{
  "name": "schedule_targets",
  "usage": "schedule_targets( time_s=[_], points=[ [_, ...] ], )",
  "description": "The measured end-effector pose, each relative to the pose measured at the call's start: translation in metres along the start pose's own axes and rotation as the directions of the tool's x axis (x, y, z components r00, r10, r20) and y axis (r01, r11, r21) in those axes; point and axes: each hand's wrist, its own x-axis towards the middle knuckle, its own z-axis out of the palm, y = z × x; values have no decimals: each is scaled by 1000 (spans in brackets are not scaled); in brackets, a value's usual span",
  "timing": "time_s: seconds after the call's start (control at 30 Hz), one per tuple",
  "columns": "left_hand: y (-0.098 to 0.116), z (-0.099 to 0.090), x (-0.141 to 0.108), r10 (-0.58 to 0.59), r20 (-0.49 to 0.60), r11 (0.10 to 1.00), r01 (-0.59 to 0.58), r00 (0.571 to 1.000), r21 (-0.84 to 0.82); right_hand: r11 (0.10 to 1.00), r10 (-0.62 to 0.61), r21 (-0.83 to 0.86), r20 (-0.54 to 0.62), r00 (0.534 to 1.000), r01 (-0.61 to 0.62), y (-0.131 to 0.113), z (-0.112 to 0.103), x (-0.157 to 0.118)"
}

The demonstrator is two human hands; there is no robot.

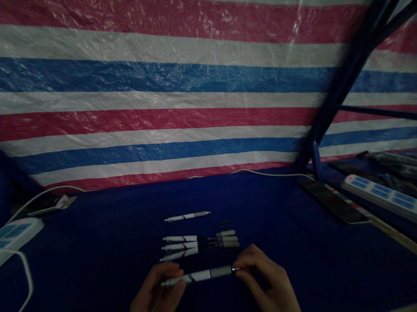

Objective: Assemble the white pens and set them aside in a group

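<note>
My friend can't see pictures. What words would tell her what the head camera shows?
Two bare hands, left hand and right hand, hold a white and grey pen by its ends over a dark blue table. Three similar pens lie in a row just beyond, another pen farther back, with a red, white and blue striped tarp behind.

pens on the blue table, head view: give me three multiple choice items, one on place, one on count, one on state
1. Where does the single pen lie?
A. beyond the row of pens
B. on the power strip
C. under the phone
2. How many pens lie in the row?
A. one
B. three
C. six
3. How is the held pen gripped?
A. by the left hand only
B. by the right hand only
C. by both hands, one at each end

A: it lies alone, farther off.
B: three lie side by side.
C: fingers pinch both ends.
</note>
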Motion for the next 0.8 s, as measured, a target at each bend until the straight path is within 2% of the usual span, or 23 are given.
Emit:
schedule_targets(
  time_s=[0.17,0.33,0.47,0.53,0.63,0.8],
  points=[
    [-8,-8,9,-53,108,999,51,993,18,997,-79,-20,-21,997,78,3,2,-1],
    [-8,-7,7,-97,79,991,104,992,-88,991,-130,-41,-1,991,130,2,2,-2],
    [-8,-8,6,-109,115,991,118,987,-68,988,-147,-47,2,989,146,2,3,-2],
    [-9,-9,6,-91,114,995,95,989,-34,991,-123,-44,0,992,122,4,3,-2],
    [-8,-8,6,-41,121,999,40,992,10,998,-24,-53,19,1000,25,6,2,-4],
    [-1,-2,0,-8,78,997,2,997,71,986,138,-109,127,982,-125,4,0,-5]
  ],
)
